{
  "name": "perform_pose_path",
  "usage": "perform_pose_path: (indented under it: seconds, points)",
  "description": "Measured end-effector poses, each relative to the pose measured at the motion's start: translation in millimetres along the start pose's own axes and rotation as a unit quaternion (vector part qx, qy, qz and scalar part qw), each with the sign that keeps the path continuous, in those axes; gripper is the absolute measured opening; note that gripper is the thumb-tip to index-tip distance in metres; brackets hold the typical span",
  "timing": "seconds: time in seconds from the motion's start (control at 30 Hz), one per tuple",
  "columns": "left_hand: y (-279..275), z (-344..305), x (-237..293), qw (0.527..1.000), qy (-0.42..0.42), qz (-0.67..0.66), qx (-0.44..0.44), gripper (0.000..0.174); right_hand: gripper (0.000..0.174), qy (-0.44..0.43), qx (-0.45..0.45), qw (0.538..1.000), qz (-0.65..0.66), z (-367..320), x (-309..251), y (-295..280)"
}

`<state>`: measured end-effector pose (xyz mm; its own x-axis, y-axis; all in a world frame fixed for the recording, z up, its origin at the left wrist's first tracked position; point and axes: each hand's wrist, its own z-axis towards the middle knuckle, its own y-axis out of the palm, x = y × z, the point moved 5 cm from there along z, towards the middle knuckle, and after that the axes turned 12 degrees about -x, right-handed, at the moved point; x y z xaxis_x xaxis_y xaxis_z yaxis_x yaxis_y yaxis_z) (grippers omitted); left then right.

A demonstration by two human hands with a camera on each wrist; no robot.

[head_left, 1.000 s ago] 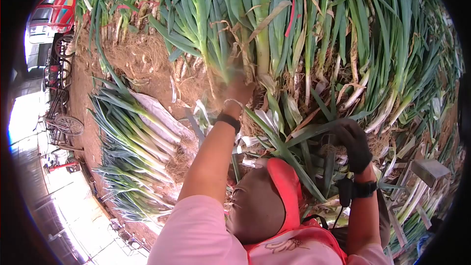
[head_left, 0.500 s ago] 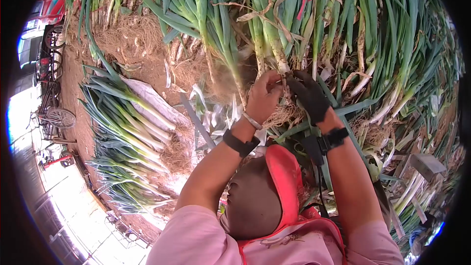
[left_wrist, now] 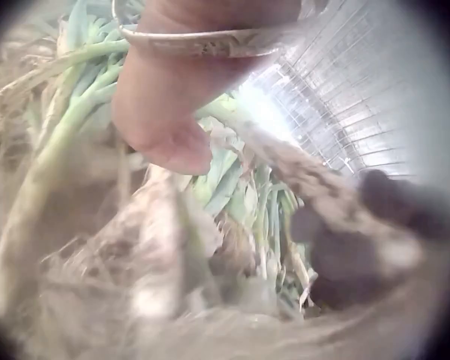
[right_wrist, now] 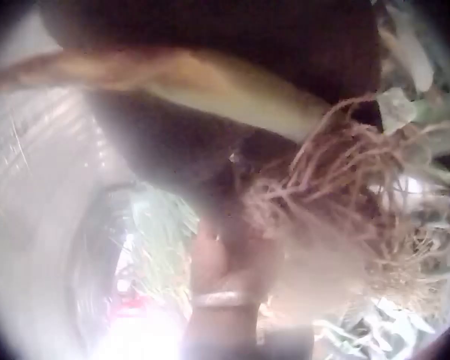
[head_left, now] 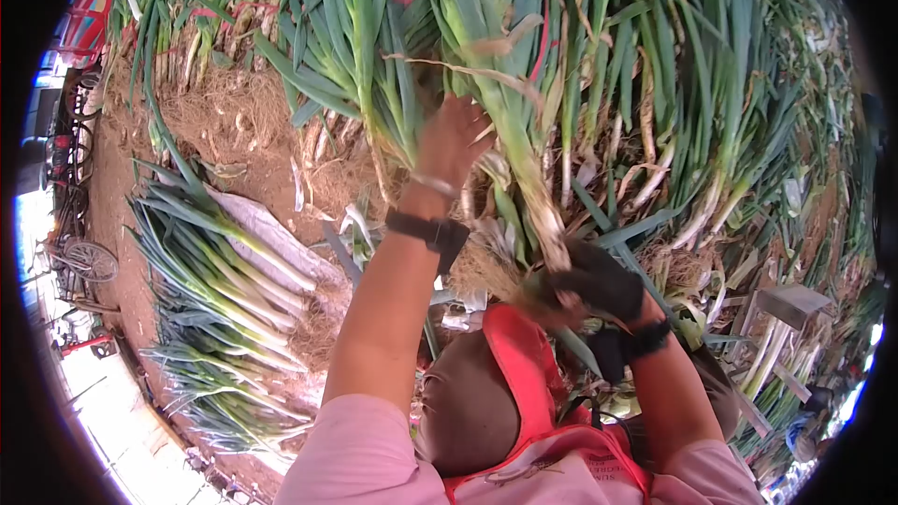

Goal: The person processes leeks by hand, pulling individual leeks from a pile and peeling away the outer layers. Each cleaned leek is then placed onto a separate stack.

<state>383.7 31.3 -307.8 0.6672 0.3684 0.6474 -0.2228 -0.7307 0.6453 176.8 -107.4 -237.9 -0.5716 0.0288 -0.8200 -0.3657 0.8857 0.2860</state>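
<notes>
Above illegible print (head_left: 559, 473), right hand (head_left: 599, 285) gripping leek (head_left: 527, 178)

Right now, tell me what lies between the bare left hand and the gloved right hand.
One green onion stalk spans it: right hand grips its rooty end, left hand is at its leaves. Head view shows it.

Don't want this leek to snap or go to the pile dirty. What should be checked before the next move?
1. Right hand, gloved, grips the leek at its root end: ok.
2. Left hand up at the green leaves, firm hold: cannot tell.
3. Roots trimmed off: not ok, they are still on.
4. Dry outer leaf stripped: not ok, it hangs off the stalk.
5. Laid-out pile in view beside the left arm: ok.
</notes>
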Motion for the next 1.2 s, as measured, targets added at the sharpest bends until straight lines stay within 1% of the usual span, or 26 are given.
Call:
perform_pose_path:
  seconds: [0.03, 0.1, 0.17, 0.2, 0.23, 0.27, 0.3, 0.33, 0.37, 0.4, 0.43, 0.47, 0.53, 0.57, 0.6, 0.63, 0.7, 0.8, 0.9, 0.97, 1.03, 1.07, 1.1, 1.13, 1.17, 1.2]
  points:
    - [10.8, 12.3, -0.9, 0.995, 0.005, -0.083, -0.063, 0.048, 0.040, 0.021, -0.014, 0.995, 0.095, -27.5, -0.6, 4.4]
    - [57.7, 10.1, 3.8, 0.981, 0.095, 0.056, -0.158, 0.050, 0.040, 0.029, -0.013, 0.996, 0.083, -69.5, -10.3, 11.3]
    - [128.3, -22.8, 5.1, 0.964, 0.014, -0.186, -0.187, 0.053, 0.039, 0.034, 0.001, 0.996, 0.080, -108.1, -3.5, 17.1]
    - [141.3, -33.0, 10.0, 0.968, 0.077, -0.005, -0.239, 0.048, 0.036, 0.041, -0.005, 0.999, 0.023, -122.7, 7.1, 17.2]
    - [154.3, -44.8, 14.9, 0.932, 0.159, 0.207, -0.252, 0.048, 0.033, 0.046, -0.012, 0.998, -0.036, -134.1, 14.4, 16.5]
    - [166.9, -57.7, 19.4, 0.869, 0.244, 0.362, -0.233, 0.053, 0.030, 0.101, -0.011, 0.985, -0.139, -139.0, 17.6, 16.6]
    - [189.8, -77.0, 28.1, 0.874, 0.249, 0.343, -0.237, 0.047, 0.030, 0.063, 0.027, 0.979, -0.191, -144.3, 12.2, 16.9]
    - [214.0, -95.3, 33.8, 0.911, 0.202, 0.253, -0.256, 0.042, 0.030, -0.028, 0.101, 0.993, -0.060, -146.8, -20.8, 24.4]
    - [235.6, -111.2, 34.9, 0.938, 0.145, 0.158, -0.274, 0.037, 0.030, -0.135, 0.156, 0.977, 0.059, -150.9, -53.7, 32.7]
    - [255.6, -127.5, 37.5, 0.944, 0.114, 0.103, -0.291, 0.034, 0.031, -0.196, 0.220, 0.953, -0.069, -153.5, -60.5, 21.1]
    - [270.1, -142.5, 37.9, 0.943, 0.072, 0.045, -0.321, 0.038, 0.037, -0.173, 0.248, 0.948, -0.100, -162.4, -90.1, 25.3]
    - [282.5, -152.8, 40.2, 0.937, 0.072, 0.052, -0.338, 0.038, 0.038, -0.227, 0.228, 0.947, 0.007, -164.2, -110.5, 37.4]
    - [300.8, -173.9, 45.9, 0.914, 0.138, 0.157, -0.348, 0.036, 0.041, -0.265, 0.222, 0.938, 0.006, -176.5, -128.0, 50.2]
    - [308.2, -184.1, 43.7, 0.910, 0.139, 0.163, -0.356, 0.036, 0.041, -0.279, 0.204, 0.938, 0.029, -183.8, -133.5, 58.7]
    - [316.3, -197.0, 47.3, 0.877, 0.215, 0.242, -0.354, 0.035, 0.040, -0.299, 0.209, 0.931, 0.030, -185.0, -125.0, 58.0]
    - [319.7, -205.8, 44.9, 0.895, 0.183, 0.205, -0.351, 0.034, 0.040, -0.307, 0.209, 0.928, 0.029, -192.4, -123.5, 62.3]
    - [330.3, -227.8, 39.4, 0.909, 0.153, 0.173, -0.348, 0.034, 0.038, -0.268, 0.285, 0.919, -0.059, -212.6, -117.5, 66.0]
    - [343.0, -256.8, 26.3, 0.913, 0.109, 0.225, -0.323, 0.032, 0.039, -0.334, 0.254, 0.907, -0.027, -241.5, -116.2, 83.9]
    - [356.8, -276.9, 14.6, 0.917, 0.117, 0.183, -0.335, 0.031, 0.037, -0.328, 0.248, 0.911, -0.017, -278.6, -112.2, 118.5]
    - [359.2, -277.6, 13.0, 0.927, 0.122, 0.174, -0.310, 0.028, 0.038, -0.177, 0.306, 0.910, -0.218, -303.3, -91.5, 136.7]
    - [346.7, -267.8, 26.1, 0.941, 0.127, 0.190, -0.251, 0.025, 0.036, -0.190, 0.238, 0.941, -0.151, -328.8, -54.8, 167.0]
    - [343.5, -263.7, 32.7, 0.930, 0.126, 0.183, -0.294, 0.023, 0.038, -0.173, 0.241, 0.950, -0.097, -337.0, -15.4, 159.6]
    - [345.3, -269.4, 33.7, 0.929, 0.129, 0.186, -0.294, 0.023, 0.041, -0.155, 0.243, 0.957, -0.041, -338.4, 27.1, 148.9]
    - [345.4, -274.9, 34.3, 0.933, 0.131, 0.209, -0.261, 0.024, 0.041, -0.159, 0.242, 0.956, -0.042, -342.1, 49.0, 147.3]
    - [347.4, -278.6, 35.5, 0.935, 0.136, 0.232, -0.230, 0.026, 0.047, -0.153, 0.361, 0.903, -0.175, -354.2, 51.9, 140.7]
    - [349.9, -282.7, 33.6, 0.928, 0.163, 0.237, -0.237, 0.028, 0.054, -0.140, 0.470, 0.819, -0.297, -366.2, 51.5, 138.7]
